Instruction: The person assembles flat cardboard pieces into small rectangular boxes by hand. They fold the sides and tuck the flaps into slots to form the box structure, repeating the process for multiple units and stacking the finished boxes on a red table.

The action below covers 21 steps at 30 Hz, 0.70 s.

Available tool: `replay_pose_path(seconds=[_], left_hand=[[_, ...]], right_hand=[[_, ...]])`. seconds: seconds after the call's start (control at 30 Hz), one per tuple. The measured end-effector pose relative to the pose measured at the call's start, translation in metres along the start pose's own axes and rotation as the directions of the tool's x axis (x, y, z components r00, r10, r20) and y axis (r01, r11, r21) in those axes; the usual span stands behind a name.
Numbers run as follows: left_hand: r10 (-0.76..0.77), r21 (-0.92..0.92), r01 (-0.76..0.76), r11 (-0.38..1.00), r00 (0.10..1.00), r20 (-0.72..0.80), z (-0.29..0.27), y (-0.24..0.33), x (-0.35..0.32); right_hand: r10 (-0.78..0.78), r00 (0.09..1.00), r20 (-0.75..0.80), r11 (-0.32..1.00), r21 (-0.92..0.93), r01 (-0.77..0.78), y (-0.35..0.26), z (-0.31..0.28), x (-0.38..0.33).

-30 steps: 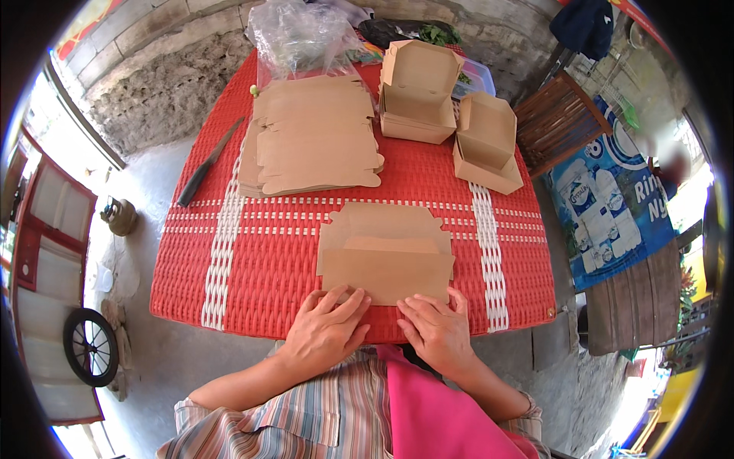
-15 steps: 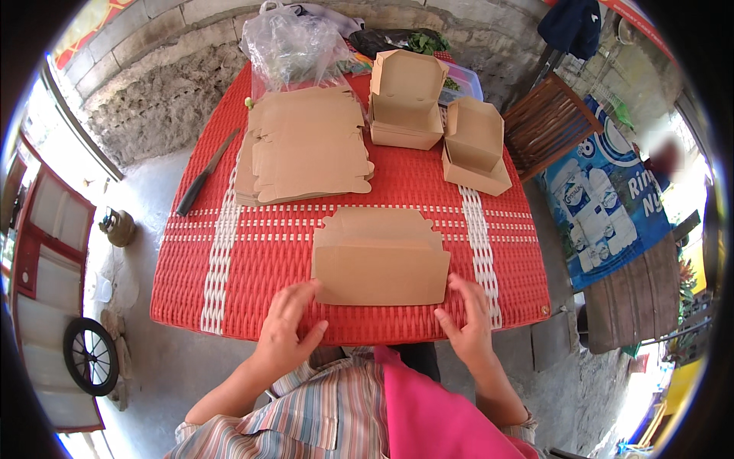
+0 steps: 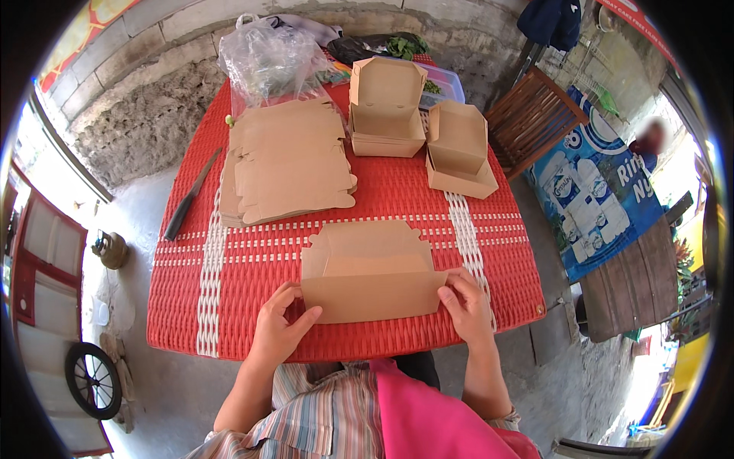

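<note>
A brown cardboard box blank (image 3: 375, 298) lies partly folded near the table's front edge. Its front panel tilts up, and the scalloped back flap lies flat behind it. My left hand (image 3: 281, 321) grips the panel's left end, thumb in front and fingers curled at the side. At the right end, my right hand (image 3: 465, 306) pinches the panel's corner between thumb and fingers. Behind the blank rests a stack of flat box blanks (image 3: 287, 164), with a dark-handled knife (image 3: 191, 197) to its left.
Folded boxes with raised lids, a taller stack (image 3: 388, 134) and a smaller box (image 3: 460, 157), stand at the back right of the red woven table (image 3: 252, 298). A clear plastic bag (image 3: 271, 61) and a plastic tub (image 3: 451, 83) sit farther back. A wooden chair (image 3: 531, 118) stands at the right.
Both hands have closed on the ends of the front panel, which now stands up more. The view has shifted a little, so the table things appear lower and farther left.
</note>
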<state>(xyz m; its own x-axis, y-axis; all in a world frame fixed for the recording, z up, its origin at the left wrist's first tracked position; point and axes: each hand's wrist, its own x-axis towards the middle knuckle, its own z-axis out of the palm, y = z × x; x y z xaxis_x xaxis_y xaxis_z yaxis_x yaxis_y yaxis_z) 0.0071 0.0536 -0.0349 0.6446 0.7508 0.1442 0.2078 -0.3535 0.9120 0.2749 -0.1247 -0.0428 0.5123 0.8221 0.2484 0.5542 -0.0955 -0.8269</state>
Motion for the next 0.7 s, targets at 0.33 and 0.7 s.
replay_pose_path(seconds=[0.33,0.7], left_hand=[[-0.018,0.053,0.017,0.998,1.0,0.024,-0.002,0.004,0.005],[-0.043,0.04,0.043,0.998,0.999,0.012,0.001,0.007,0.006]], right_hand=[[-0.088,0.995,0.053,0.991,-0.097,0.093,-0.005,0.002,0.003],[-0.127,0.99,0.064,0.981,-0.137,0.135,-0.006,0.001,0.003]])
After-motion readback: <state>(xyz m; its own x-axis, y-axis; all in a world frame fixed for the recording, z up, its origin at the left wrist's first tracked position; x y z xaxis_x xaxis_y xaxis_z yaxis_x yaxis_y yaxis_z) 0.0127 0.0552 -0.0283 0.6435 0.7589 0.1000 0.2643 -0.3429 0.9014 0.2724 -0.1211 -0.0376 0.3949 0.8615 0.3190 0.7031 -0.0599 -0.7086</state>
